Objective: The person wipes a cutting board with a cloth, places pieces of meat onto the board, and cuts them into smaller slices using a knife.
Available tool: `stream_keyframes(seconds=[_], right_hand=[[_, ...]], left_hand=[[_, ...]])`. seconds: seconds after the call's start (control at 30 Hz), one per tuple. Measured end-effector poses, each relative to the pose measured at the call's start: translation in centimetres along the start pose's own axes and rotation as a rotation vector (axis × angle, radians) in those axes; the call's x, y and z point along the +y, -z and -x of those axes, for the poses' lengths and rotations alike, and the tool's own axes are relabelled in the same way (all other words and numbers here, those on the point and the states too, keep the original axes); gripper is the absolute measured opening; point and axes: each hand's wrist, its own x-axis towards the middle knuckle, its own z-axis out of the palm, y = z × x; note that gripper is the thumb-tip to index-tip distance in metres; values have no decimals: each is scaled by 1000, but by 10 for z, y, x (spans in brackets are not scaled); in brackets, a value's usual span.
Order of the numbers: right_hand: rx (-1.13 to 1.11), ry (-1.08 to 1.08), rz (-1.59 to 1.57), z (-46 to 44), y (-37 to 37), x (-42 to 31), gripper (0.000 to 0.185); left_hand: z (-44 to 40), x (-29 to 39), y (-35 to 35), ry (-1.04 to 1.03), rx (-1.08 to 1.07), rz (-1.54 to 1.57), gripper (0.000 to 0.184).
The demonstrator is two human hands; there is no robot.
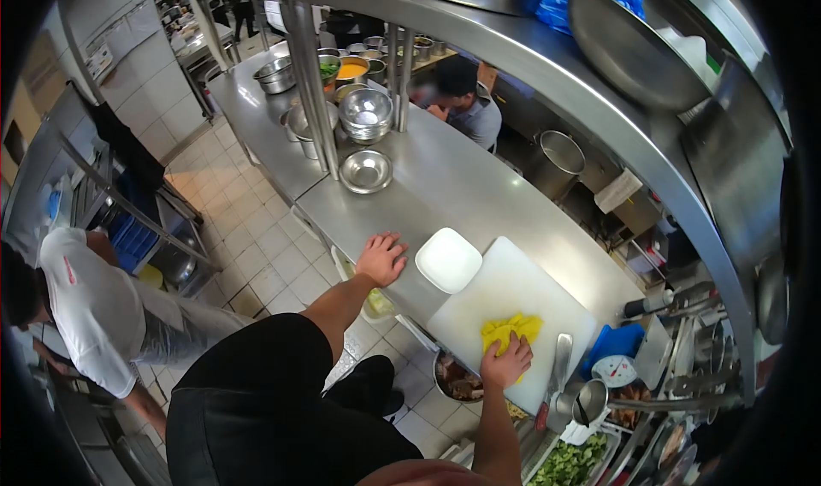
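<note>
My left hand point(381, 259) lies flat on the steel counter point(402, 212), fingers spread, with nothing in it. Just to its right is a white squarish dish point(449, 260), apart from the fingers and beside the cutting board's corner. On the white cutting board point(475, 302), my right hand point(507, 362) presses down on a crumpled yellow cloth point(510, 329), its fingers closed over the near part. A wide-bladed knife point(561, 358) with a reddish handle lies on the board's right side, close to that hand.
Metal bowls point(366, 114) stand near the shelf posts. A kitchen scale point(614, 370), a blue container point(617, 347) and chopped greens point(569, 463) are at right. An overhead shelf point(530, 45) crosses above. One person point(90, 306) bends at left; another point(470, 109) is beyond the counter.
</note>
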Motion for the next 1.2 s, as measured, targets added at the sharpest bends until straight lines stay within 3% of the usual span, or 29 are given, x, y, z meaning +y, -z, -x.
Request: stream_keyframes(seconds=[1.2], right_hand=[[11, 10, 17, 0, 0, 1, 47]], left_hand=[[0, -1, -3, 6, -6, 18, 41]])
